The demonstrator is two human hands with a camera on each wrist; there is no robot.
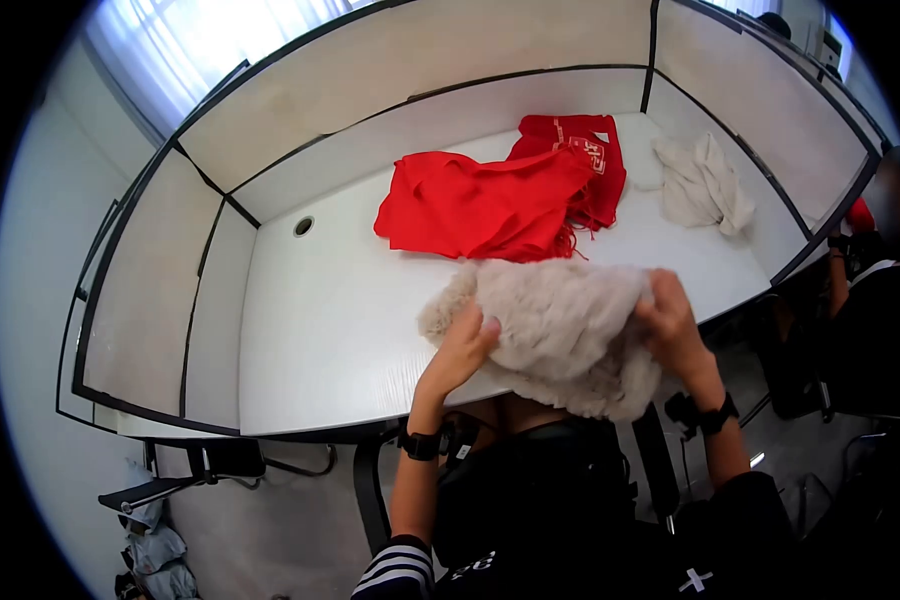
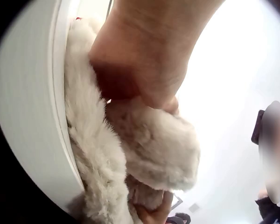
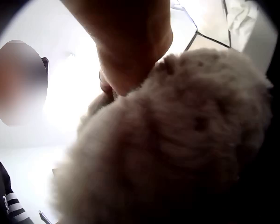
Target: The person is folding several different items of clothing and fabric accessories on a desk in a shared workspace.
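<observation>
Apparently, 2 hands (image 1: 462,347) hold fluffy, cream-coloured fabric (image 1: 560,318).

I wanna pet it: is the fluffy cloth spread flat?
No, bunched up: the fluffy cloth is lumpy between left hand and right hand.

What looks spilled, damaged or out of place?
No spill or damage shows. Slightly untidy: a rumpled plain red cloth overlaps a red cloth with pale lettering, and fluffy cream fabric, gripped by the left hand and right hand, overhangs the front edge of the white desk.
</observation>
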